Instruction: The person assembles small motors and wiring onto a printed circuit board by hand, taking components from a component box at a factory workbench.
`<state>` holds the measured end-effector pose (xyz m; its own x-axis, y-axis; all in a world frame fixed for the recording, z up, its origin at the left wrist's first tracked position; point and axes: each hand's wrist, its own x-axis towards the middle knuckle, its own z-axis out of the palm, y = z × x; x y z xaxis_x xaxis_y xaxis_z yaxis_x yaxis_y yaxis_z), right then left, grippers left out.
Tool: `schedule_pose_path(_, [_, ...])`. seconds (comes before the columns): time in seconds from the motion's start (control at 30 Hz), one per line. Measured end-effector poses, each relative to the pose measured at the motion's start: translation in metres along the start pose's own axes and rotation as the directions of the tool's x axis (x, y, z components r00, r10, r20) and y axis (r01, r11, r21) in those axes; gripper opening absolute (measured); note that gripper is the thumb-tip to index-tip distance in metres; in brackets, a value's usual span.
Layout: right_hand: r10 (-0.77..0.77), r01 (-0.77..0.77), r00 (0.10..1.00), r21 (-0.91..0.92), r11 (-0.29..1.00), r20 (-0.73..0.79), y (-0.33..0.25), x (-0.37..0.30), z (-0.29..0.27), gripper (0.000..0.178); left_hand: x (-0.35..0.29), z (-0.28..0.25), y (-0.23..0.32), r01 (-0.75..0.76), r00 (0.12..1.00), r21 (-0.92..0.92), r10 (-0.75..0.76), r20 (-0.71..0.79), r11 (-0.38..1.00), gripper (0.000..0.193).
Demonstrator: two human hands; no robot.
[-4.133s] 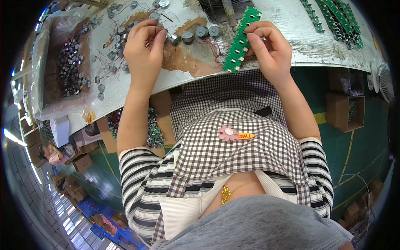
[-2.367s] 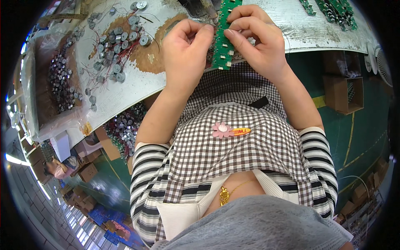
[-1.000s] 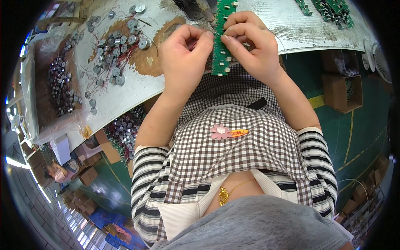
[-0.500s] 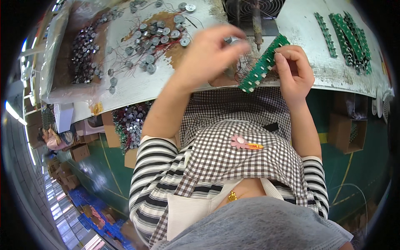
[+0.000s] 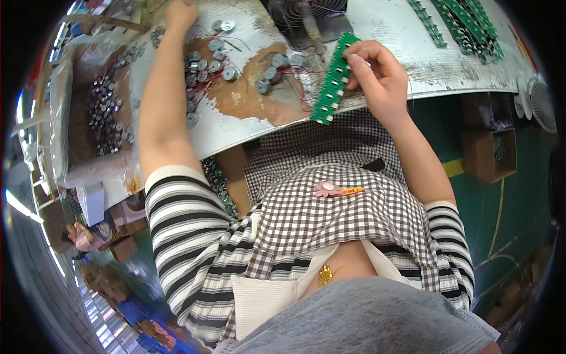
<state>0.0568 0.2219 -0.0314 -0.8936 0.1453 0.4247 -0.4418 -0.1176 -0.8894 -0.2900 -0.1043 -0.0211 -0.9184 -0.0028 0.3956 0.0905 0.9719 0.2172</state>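
Note:
My right hand [image 5: 380,76] pinches a long green circuit board strip [image 5: 330,85] by its right edge, near the upper end. The strip stands slanted over the table's front edge, with small white parts along it. Stretched far out to the back left is my left hand [image 5: 181,16], at the picture's upper rim. Its fingers are hidden, so I cannot see whether it holds anything. Several small silver motors [image 5: 203,66] with red wires lie beside my left forearm. A few more motors [image 5: 270,73] rest on a brown patch left of the strip.
A soldering iron [image 5: 312,29] slants down before a black fan [image 5: 306,9]. More green strips [image 5: 469,26] are stacked at the back right. On the left stands a plastic-lined box [image 5: 73,127] of motors. Cardboard boxes [image 5: 489,154] sit below the table; another person [image 5: 85,236] is far left.
My left hand has moved from beside the strip to the far back left. My right hand keeps the strip, now more upright. The view has shifted, and several motors show left of the strip.

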Motion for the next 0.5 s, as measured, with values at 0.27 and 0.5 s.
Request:
schedule_pose_path(0.27, [-0.064, 0.063, 0.998, -0.145, 0.987, -0.003, 0.002, -0.001, -0.013, 0.009, -0.097, -0.126, 0.101, 0.229, 0.973, -0.969, 0.009, 0.231, 0.095, 0.012])
schedule_pose_path(0.5, [-0.125, 0.134, 0.991, -0.232, 0.963, 0.053, 0.004, -0.004, -0.011, 0.011, -0.274, -0.134, 0.150, 0.570, 0.708, -0.780, 0.328, 0.626, 0.258, 0.017])
